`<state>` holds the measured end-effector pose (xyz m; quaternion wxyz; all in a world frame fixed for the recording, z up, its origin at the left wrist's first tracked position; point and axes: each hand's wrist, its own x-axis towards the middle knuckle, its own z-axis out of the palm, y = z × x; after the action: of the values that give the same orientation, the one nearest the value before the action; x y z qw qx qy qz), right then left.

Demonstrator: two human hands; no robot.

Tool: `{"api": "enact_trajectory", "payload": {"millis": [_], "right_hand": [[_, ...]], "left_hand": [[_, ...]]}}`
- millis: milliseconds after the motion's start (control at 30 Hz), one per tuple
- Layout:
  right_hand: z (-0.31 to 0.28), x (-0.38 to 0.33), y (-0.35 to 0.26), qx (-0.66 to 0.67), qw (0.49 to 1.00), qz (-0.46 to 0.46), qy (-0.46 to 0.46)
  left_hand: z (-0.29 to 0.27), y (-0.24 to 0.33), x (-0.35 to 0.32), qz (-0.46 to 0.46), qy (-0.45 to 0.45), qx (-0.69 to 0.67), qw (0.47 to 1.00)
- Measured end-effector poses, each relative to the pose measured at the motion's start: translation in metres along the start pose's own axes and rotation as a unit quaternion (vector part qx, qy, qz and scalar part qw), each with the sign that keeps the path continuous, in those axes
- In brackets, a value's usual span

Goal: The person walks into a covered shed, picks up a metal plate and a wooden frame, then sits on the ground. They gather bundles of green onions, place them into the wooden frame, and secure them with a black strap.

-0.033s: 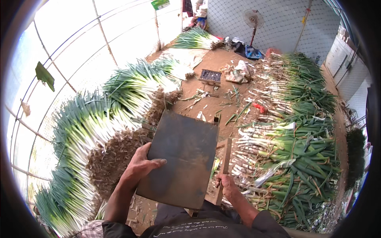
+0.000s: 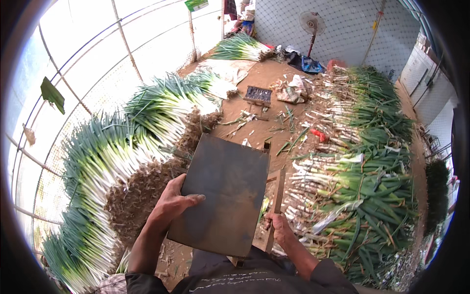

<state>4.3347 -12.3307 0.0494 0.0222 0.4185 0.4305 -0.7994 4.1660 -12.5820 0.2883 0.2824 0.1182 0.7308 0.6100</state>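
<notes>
A dark brown flat board [image 2: 223,193] is held tilted in front of me. My left hand [image 2: 171,206] grips its left edge, thumb lying on top. My right hand [image 2: 280,226] is closed around a narrow wooden slat [image 2: 277,196] that runs along the board's right side. A neat stack of green onions [image 2: 112,161] lies just left of the board, with the root ends facing it. A loose heap of green onions [image 2: 364,188] spreads to the right of my right hand.
Bare dirt floor [image 2: 259,73] with scattered trimmings lies beyond the board. A small dark crate [image 2: 258,94], a pile of crumpled bags [image 2: 292,90] and a standing fan [image 2: 312,22] are further back. A plastic greenhouse wall [image 2: 98,59] curves along the left.
</notes>
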Motion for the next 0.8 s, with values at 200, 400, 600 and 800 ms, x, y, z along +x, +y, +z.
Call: {"api": "enact_trajectory", "payload": {"millis": [200,400,600,800], "right_hand": [[0.036,0.105,-0.117,0.029,0.998,-0.046,0.017],[0.049,0.223,-0.216,0.014,0.997,-0.061,0.056],[0.047,0.317,-0.314,0.147,0.982,-0.051,0.105],[0.021,0.41,-0.422,0.186,0.965,-0.062,0.174]], "left_hand": [[-0.018,0.054,0.168,0.03,-0.04,0.016,0.999],[-0.012,0.092,0.347,0.079,-0.108,-0.007,0.991],[0.014,0.149,0.538,0.086,-0.222,0.041,0.97],[0.082,0.215,0.699,0.083,-0.316,0.084,0.942]]}}
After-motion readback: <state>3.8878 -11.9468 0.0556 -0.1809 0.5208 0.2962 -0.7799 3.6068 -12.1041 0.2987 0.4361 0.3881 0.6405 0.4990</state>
